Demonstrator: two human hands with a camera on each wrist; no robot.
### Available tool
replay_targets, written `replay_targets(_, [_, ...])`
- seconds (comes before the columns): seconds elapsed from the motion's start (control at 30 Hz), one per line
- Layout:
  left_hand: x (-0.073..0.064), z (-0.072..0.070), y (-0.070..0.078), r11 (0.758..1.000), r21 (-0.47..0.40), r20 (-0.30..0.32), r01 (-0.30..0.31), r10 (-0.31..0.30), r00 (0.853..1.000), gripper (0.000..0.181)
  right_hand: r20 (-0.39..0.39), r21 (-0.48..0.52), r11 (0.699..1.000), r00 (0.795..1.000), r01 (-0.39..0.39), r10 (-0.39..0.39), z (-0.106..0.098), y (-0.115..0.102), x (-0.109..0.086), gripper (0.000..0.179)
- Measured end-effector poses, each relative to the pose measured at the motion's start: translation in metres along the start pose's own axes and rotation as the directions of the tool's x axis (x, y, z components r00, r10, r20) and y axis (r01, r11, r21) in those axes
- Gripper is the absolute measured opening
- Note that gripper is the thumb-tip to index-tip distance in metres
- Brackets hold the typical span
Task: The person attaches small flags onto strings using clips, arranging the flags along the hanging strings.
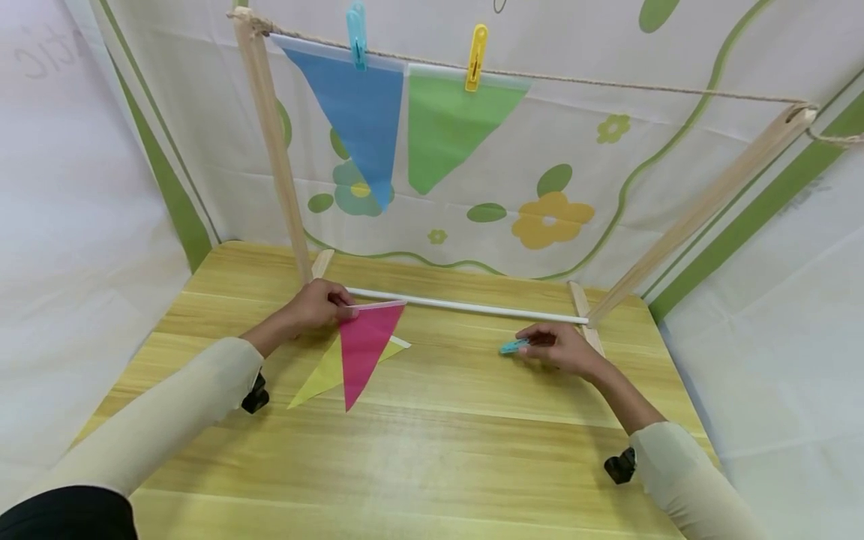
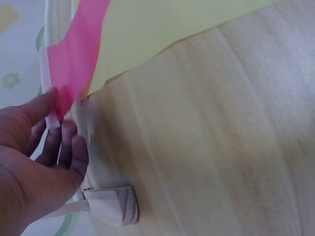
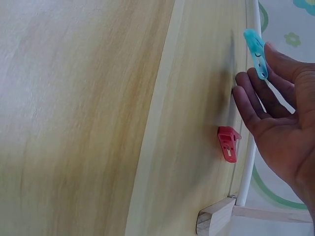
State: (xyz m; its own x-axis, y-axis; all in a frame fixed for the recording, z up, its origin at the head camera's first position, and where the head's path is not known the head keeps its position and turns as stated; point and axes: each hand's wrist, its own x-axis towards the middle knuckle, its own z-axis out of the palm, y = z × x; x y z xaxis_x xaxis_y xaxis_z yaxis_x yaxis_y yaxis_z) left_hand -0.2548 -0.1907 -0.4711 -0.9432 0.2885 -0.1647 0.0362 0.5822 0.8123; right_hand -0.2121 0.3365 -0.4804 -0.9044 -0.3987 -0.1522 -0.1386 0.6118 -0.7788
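My left hand (image 1: 319, 304) pinches a pink triangular pennant (image 1: 368, 341) by one end of its white top strip, and the point hangs down. Under it on the table lies a yellow pennant (image 1: 325, 373). Farther right, my right hand (image 1: 556, 346) holds a light blue clothespin (image 3: 256, 54) between thumb and fingers, a little above the table. A red clothespin (image 3: 228, 143) rests on the table below that hand; the head view hides it. Overhead, a blue pennant (image 1: 364, 105) and a green pennant (image 1: 452, 124) hang from a twine line (image 1: 607, 84).
A light blue clothespin (image 1: 357, 36) and a yellow clothespin (image 1: 476, 58) clip the hanging pennants. Two wooden posts (image 1: 273, 142) hold the twine, with a white rod (image 1: 466, 306) running between their feet. The wooden table (image 1: 432, 465) meets a flowered cloth backdrop (image 1: 418, 232).
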Motion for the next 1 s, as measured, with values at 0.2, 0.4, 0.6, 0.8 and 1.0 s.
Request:
replay_targets(0.2, [0.002,-0.003,0.009,0.995,-0.103,-0.013,0.007,-0.008,1.0,0.022,0.01,0.07,0.996,0.998,-0.06,0.059,-0.004,-0.002,0.0,0.041])
replay_targets(0.4, [0.001,-0.002,0.018,0.979,-0.2,0.022,0.036,-0.033,0.999,0.026,0.036,0.149,0.986,0.997,-0.069,0.064,-0.007,-0.002,0.002,0.044])
replay_targets(0.6, [0.001,-0.002,0.023,0.97,-0.244,0.026,0.019,-0.013,1.0,0.029,0.025,0.221,0.973,0.997,-0.071,0.067,-0.007,-0.003,0.003,0.048])
replay_targets(0.8, [0.002,-0.001,0.032,0.961,-0.275,-0.006,0.028,-0.031,1.0,0.035,-0.006,0.207,0.974,0.996,-0.087,0.09,-0.01,-0.005,0.003,0.048])
replay_targets(1.0, [0.002,0.001,0.045,0.938,-0.346,-0.032,0.019,-0.032,0.999,0.035,-0.026,0.191,0.978,0.996,-0.085,0.091,-0.01,-0.006,0.005,0.043])
